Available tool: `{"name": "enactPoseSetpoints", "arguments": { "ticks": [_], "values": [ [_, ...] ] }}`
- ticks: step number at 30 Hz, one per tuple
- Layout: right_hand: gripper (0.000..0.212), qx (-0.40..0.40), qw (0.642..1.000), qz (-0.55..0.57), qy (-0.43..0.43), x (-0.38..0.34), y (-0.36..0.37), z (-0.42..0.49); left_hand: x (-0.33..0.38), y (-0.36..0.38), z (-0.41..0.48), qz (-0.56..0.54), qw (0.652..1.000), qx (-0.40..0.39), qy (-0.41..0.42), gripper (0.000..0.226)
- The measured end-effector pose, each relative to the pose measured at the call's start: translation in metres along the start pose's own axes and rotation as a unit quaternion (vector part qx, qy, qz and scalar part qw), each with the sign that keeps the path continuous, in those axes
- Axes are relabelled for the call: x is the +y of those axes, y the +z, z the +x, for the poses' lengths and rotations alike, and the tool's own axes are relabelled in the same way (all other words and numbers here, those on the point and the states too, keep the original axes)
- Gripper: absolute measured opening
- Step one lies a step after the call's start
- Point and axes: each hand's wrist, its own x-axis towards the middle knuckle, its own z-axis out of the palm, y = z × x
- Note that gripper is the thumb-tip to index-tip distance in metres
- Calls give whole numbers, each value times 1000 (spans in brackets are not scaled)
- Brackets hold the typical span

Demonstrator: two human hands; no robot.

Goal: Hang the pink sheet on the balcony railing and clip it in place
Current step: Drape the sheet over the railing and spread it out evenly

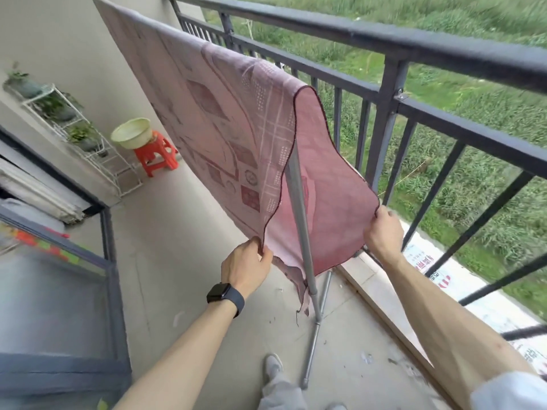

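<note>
Pink sheet (225,113): thin, limp, likely light; best taken at the hemmed end, where left hand (245,267) and right hand (383,232) fingers pinch it.

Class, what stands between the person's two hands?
Head view: between the left hand and right hand stands a grey pole, with the pink sheet hanging round it.

Left wrist carried a black smartwatch (222,292), square dark face, black band. Forearms were bare down to the left hand (247,269) and right hand (383,232). Pale sleeve (509,392) at right upper arm. Light grey trousers (281,392); pale grey shoe (273,363).
</note>
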Motion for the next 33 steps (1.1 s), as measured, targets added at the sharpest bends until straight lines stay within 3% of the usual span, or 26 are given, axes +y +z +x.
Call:
{"name": "enactPoseSetpoints", "arguments": {
  "ticks": [3,6,8,10,12,14,19,23,29,33],
  "values": [
    [5,-59,997,36,-22,1,21,-11,2,8,-11,-14,1000,-1,27,21],
    [8,-119,989,73,41,15,40,-23,7,13,-13,-21,999,8,32,22],
    [16,-83,987,93,104,20,35,-20,3,10,-7,-1,999,23,38,22],
    [25,5,979,135,154,14,15,-4,-8,2,1,10,999,38,28,22],
    [26,108,957,209,168,4,-3,15,-23,-6,9,7,998,59,-6,21],
    [24,136,943,254,167,-9,-5,19,-39,-13,12,15,996,77,-33,22],
    [25,-22,983,169,72,-16,53,-41,-36,-1,1,12,999,34,-20,22],
    [27,-4,981,166,101,-4,40,-23,-18,8,-4,29,999,25,24,22],
    [20,-199,976,80,37,-11,5,-20,7,23,-22,36,993,8,108,24],
    [18,-243,968,57,11,0,25,-69,5,18,-22,102,983,57,144,19]
  ]
}}
